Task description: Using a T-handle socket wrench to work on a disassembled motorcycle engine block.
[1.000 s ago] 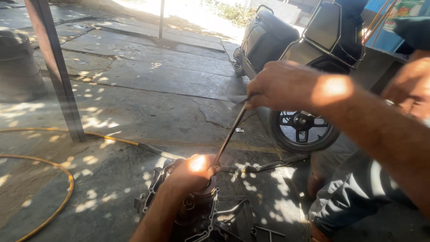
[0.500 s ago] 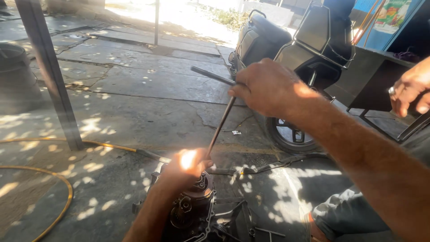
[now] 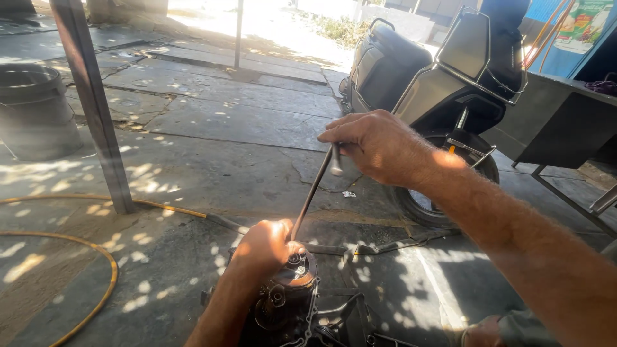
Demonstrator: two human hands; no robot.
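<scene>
Rectangular printed poster [image 3: 581,27], top right corner of head view, fixed on blue wall [image 3: 546,13] behind parked scooter. Green ground, pale bottle shape and red-orange patch near its middle; lettering too small to make out. Poster's right and top edges cut by frame; thin orange rods cross blue wall just left of it. Small white scrap, possibly label [image 3: 349,193], flat on stone floor near scooter's wheel; too small to tell more. No screens, no packages.
</scene>
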